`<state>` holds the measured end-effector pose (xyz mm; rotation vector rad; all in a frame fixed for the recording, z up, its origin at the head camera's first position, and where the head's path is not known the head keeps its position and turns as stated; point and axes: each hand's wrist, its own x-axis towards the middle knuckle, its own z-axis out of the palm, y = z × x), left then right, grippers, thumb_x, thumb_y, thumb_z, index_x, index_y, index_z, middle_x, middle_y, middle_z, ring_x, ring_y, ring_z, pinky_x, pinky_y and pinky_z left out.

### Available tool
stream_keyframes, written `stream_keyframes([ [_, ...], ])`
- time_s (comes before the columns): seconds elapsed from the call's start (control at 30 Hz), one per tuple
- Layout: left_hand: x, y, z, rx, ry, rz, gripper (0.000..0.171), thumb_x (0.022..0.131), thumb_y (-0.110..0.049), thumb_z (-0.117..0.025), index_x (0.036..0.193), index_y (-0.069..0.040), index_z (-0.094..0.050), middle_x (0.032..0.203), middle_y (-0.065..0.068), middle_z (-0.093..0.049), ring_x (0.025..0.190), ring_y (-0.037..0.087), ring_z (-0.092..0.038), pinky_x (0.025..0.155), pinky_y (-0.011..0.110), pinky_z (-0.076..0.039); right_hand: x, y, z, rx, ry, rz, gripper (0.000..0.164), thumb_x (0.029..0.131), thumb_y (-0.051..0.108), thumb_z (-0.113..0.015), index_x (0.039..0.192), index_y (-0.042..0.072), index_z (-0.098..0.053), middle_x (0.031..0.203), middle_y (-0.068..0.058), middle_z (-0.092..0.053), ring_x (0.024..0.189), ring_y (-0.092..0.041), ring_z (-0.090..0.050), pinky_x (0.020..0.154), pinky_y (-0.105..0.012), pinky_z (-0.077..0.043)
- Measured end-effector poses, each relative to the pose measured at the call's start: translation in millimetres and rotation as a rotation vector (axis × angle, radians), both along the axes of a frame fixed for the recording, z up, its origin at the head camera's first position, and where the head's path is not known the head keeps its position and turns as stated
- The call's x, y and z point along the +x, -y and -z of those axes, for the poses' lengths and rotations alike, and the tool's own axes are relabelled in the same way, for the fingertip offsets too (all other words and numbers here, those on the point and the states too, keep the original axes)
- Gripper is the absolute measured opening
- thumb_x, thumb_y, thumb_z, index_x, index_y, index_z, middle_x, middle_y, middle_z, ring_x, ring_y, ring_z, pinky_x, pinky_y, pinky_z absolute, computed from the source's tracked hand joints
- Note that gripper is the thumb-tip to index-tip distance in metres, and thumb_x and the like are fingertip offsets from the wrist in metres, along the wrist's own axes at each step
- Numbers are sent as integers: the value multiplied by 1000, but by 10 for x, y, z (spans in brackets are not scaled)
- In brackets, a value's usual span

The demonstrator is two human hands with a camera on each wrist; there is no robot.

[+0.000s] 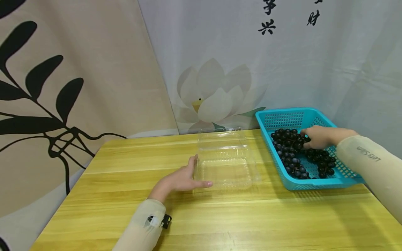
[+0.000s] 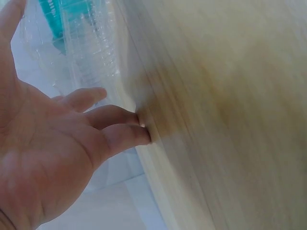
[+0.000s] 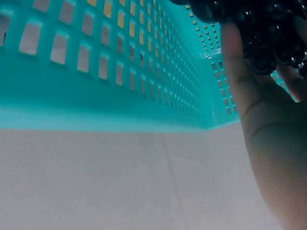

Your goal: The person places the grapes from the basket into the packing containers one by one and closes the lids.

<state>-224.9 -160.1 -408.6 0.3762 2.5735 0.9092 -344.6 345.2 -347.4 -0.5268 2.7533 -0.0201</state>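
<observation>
- Grapes (image 1: 293, 164): dark, bunched, inside the basket (image 1: 317, 183). Likeliest mishap, by judgement: berries crushed or torn from their stems, from too hard a pinch or too quick a lift; also a neighbouring bunch dragged along, from tangled stems.
- Position relative to the grip: some grapes directly at the fingers of the right hand (image 1: 321, 135); others to the left of the fingers and nearer the person; a further cluster on the near side of the hand.
- Right hand: apparently grasping grapes, with fingers curled against the berries; firmness of hold impossible to tell.
- Basket: blue, perforated, with walls around the grip. Possible snagging of a bunch on the rim, from too low a lift.
- Box (image 1: 224, 170): clear, lid folded back away from the person, well to the left of the grip. Possible sliding, from light plastic and a slight knock.
- Left hand (image 1: 182, 177): released, thumb and fingers spread at the left edge of the box, apparently touching.
- Table (image 1: 119, 181): beneath box and basket.
- Cloth (image 1: 213, 35): printed, beyond the grip, behind the table.
</observation>
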Motion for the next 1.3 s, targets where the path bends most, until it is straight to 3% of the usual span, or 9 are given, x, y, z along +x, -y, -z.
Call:
stream_keyframes([
  [0.03,2,0,-4,4,3,0,134,85,-71,-78,172,-13,6,178,22,-14,162,41,-28,133,55,-29,4,-2,-17,0,-1,-5,69,103,22,-69,149,-21,-41,147,-44,-51,127,-60,-57,96,-63,-56],
  [0.13,3,2,-5,6,3,-5,135,84,-72,-78,172,-14,6,178,21,-15,162,41,-29,132,55,-30,-5,-2,-46,-22,25,-4,66,105,20,-66,151,-20,-40,148,-44,-49,93,-39,-74,83,-49,-58],
  [0.2,4,2,-2,9,3,-4,135,84,-72,-78,172,-16,7,179,20,-14,162,41,-29,132,56,-30,-14,-13,-50,-52,53,5,67,105,18,-64,153,-19,-37,148,-46,-48,68,-24,-70,71,-41,-56],
  [0.27,4,-2,0,10,2,-3,135,84,-72,-78,172,-17,8,179,19,-14,162,41,-29,132,56,-30,-17,-34,-42,-92,70,16,67,105,16,-64,154,-18,-35,148,-48,-46,56,-19,-62,64,-40,-57],
  [0.37,4,-5,3,8,2,-2,134,85,-72,-78,172,-18,9,179,18,-15,162,41,-30,132,57,-31,-17,-73,-40,-148,87,34,66,103,13,-65,155,-14,-35,149,-51,-40,57,-22,-63,59,-40,-59],
  [0.57,-4,-12,8,-4,0,0,134,85,-73,-77,172,-19,9,177,21,-20,160,41,-34,130,57,-34,-19,-113,-95,-195,101,38,63,100,12,-67,154,-10,-41,148,-56,-35,61,-22,-67,62,-41,-62],
  [0.8,-4,-10,9,-11,1,0,134,84,-74,-76,172,-20,9,177,20,-21,160,42,-33,130,58,-33,-28,-97,-236,-192,85,16,60,102,15,-66,153,-9,-46,149,-55,-36,66,-20,-68,62,-40,-62],
  [1.3,-8,-1,14,-7,10,4,133,85,-73,-77,172,-21,10,176,23,-23,159,43,-34,130,58,-34,-62,-45,-506,-137,95,-12,60,102,20,-66,153,-6,-45,150,-55,-34,59,-22,-64,63,-41,-62],
])
